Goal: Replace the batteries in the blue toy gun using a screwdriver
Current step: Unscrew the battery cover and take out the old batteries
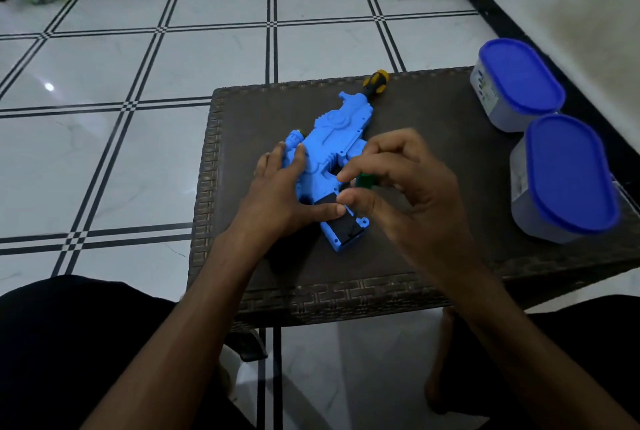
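Pinching a green battery over the open black compartment, the right hand seemed mid-swap, while the left hand pressed flat on the blue toy gun mid-table, the screwdriver lying at the far edge, so seating it squarely likely came next.

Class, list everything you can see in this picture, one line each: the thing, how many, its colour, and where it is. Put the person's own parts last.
toy gun: 1, blue, flat on the table's middle, dark battery compartment open in its grip.
screwdriver: 1, yellow and black handle, at the table's far edge behind the gun.
battery: 1, green, pinched in the right hand above the grip.
containers: 2, clear with blue lids, on the table's right side.
table: 1, dark brown woven.
floor: white tiles, black lines.
left hand: rests on the gun, fingers straight.
right hand: holds the battery.
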A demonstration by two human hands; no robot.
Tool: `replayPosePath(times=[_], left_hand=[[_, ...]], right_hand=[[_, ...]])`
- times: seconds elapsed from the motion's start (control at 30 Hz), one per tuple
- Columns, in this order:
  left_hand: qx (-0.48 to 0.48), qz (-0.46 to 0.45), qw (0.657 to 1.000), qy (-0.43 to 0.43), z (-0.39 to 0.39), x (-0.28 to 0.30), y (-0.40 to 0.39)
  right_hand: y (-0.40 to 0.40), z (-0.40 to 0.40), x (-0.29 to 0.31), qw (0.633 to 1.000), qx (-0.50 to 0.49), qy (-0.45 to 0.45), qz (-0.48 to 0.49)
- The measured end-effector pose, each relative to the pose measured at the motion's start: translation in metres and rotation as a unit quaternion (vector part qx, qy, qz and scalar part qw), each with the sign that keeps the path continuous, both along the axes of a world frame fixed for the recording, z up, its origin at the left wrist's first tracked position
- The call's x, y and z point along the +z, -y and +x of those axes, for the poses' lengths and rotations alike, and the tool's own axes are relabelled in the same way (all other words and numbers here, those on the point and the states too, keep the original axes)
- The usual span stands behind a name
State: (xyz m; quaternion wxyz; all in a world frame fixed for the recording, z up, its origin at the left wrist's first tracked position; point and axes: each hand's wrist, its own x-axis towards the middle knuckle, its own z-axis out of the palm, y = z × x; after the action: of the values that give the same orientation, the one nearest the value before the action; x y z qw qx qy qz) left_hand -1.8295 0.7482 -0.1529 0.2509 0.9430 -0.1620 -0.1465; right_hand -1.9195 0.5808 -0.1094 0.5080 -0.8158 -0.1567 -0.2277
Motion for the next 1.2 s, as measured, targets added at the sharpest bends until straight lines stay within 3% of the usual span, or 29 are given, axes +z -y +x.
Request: replayPosePath(times=[0.23,0.53,0.67,0.77,0.9,1.0,1.1,1.2], left_hand=[[0.004,-0.009,1.0,-0.005,-0.003,-0.0012,0.0009],[0.002,0.007,1.0,-0.004,-0.0022,0.0016,0.0017],[0.001,0.009,1.0,0.001,-0.0029,0.0024,0.0018],[0.004,0.002,1.0,-0.005,-0.0022,0.0032,0.0018],[-0.006,0.011,1.0,0.003,-0.0012,0.0032,0.0015],[-0.001,0.01,1.0,-0.001,-0.0018,0.0025,0.0017],[0.003,0.009,1.0,-0.005,-0.0035,0.0023,0.0019],[0.008,-0.006,1.0,-0.008,-0.003,0.0022,0.0007]], right_hand=[[-0.002,0.0029,0.0025,0.994,0.073,-0.066,0.056],[-0.0017,0.0057,-0.0038,0.999,0.008,-0.014,0.041],[0.0008,0.0015,-0.0004,0.991,0.066,-0.071,0.095],[0.0022,-0.0012,0.0028,0.992,0.085,-0.074,0.054],[-0.001,0.0025,0.0036,0.999,0.018,-0.031,-0.002],[-0.0005,0.0033,0.0025,1.0,0.007,-0.013,0.008],[0.0002,0.0005,0.0045,0.995,0.054,-0.069,0.055],[-0.001,-0.0007,0.0042,0.994,0.07,-0.073,0.038]])
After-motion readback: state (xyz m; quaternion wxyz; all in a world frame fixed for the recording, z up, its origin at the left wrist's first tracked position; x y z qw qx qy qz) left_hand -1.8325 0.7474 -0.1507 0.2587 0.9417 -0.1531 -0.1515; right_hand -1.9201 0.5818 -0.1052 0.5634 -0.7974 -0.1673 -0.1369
